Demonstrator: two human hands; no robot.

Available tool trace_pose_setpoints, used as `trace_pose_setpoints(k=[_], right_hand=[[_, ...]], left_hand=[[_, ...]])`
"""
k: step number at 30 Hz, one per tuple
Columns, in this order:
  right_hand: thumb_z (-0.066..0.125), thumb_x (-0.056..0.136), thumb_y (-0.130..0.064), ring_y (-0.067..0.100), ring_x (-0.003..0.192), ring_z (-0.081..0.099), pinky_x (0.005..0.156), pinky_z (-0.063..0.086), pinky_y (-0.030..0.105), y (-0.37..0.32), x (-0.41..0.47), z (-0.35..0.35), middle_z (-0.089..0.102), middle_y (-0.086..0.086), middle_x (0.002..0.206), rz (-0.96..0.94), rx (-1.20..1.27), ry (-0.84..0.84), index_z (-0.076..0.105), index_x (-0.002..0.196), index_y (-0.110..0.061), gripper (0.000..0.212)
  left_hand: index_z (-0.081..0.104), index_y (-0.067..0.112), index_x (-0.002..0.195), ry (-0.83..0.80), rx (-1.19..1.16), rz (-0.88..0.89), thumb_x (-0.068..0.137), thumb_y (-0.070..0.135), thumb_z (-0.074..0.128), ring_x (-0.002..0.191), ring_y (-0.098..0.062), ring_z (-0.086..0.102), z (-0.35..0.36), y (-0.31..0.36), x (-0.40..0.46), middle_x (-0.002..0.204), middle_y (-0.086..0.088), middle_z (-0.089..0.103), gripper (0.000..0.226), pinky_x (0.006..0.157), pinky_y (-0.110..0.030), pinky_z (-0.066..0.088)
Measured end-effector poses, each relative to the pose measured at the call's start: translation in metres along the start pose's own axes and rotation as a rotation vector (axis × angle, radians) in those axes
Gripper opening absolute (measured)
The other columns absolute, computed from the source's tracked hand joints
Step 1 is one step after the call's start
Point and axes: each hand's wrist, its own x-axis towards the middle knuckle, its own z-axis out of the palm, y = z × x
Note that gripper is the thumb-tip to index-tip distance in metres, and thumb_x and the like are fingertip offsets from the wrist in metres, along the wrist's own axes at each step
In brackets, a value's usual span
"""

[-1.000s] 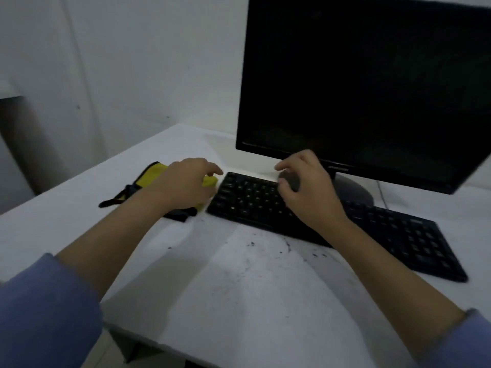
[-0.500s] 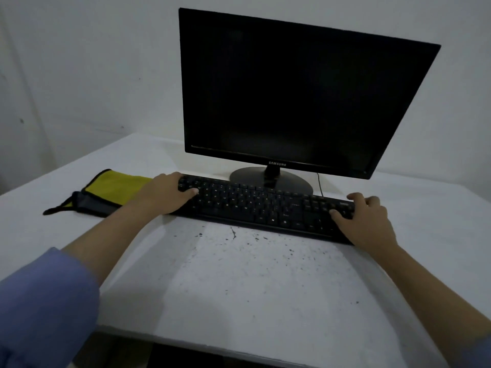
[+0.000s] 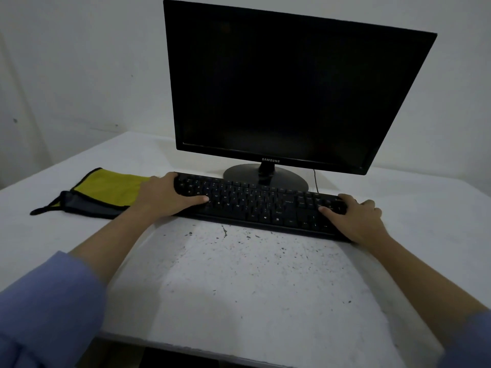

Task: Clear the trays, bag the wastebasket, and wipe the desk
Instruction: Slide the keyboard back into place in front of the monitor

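Observation:
A black keyboard (image 3: pixel 255 205) lies across the white desk (image 3: pixel 239 288) in front of the monitor. My left hand (image 3: pixel 164 195) grips its left end, thumb resting on the keys. At the right end, my right hand (image 3: pixel 353 216) holds the keyboard the same way. A yellow cleaning cloth with a dark grey edge (image 3: pixel 103 189) lies flat on the desk just left of my left hand. Dark specks and crumbs are scattered on the desk surface between my arms.
A black Samsung monitor (image 3: pixel 287 86) stands on a round base (image 3: pixel 265 176) right behind the keyboard, its cable trailing at the right. White walls close the desk at the back and left. The desk's front edge runs near the bottom of the view.
A second ago my left hand lay on the cloth and my right hand on the keyboard's middle. Both hands have since taken the keyboard's two ends, and my view has swung right.

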Motion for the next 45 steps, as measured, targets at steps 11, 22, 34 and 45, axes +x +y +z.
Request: trace_pose_setpoints(k=[11, 22, 34, 45], right_hand=[[0.054, 0.074, -0.067, 0.043, 0.122, 0.036, 0.103, 0.034, 0.044, 0.013, -0.022, -0.011, 0.039, 0.024, 0.125, 0.042, 0.083, -0.023, 0.038, 0.137, -0.031, 0.074], [0.055, 0.076, -0.064, 0.04, 0.127, 0.029, 0.103, 0.033, 0.046, 0.014, -0.049, -0.007, 0.036, 0.022, 0.13, 0.05, 0.105, -0.014, 0.036, 0.139, -0.032, 0.073], [0.051, 0.078, -0.065, 0.039, 0.128, 0.026, 0.101, 0.033, 0.044, 0.014, -0.05, -0.007, 0.038, 0.023, 0.13, 0.039, 0.042, -0.03, 0.036, 0.139, -0.031, 0.072], [0.051, 0.078, -0.065, 0.04, 0.129, 0.025, 0.104, 0.03, 0.045, 0.013, -0.05, -0.01, 0.034, 0.023, 0.132, 0.047, 0.015, -0.065, 0.035, 0.139, -0.031, 0.071]], left_hand=[[0.043, 0.014, 0.136, 0.015, -0.04, 0.003, 0.061, 0.067, 0.067, 0.12, -0.029, 0.05, -0.015, 0.0, -0.026, 0.132, -0.009, 0.055, 0.096, 0.097, -0.037, 0.041], [0.05, 0.008, 0.129, 0.035, -0.075, 0.03, 0.065, 0.059, 0.071, 0.119, -0.031, 0.05, -0.014, -0.003, -0.056, 0.127, -0.013, 0.058, 0.084, 0.098, -0.035, 0.038], [0.053, 0.009, 0.126, -0.027, 0.069, -0.009, 0.04, 0.085, 0.045, 0.12, -0.033, 0.048, -0.008, -0.007, -0.041, 0.124, -0.013, 0.059, 0.115, 0.1, -0.037, 0.036], [0.044, 0.02, 0.131, -0.239, 0.253, -0.016, 0.045, 0.087, 0.038, 0.127, -0.034, 0.038, -0.018, -0.006, -0.034, 0.134, -0.008, 0.049, 0.109, 0.105, -0.042, 0.034]])
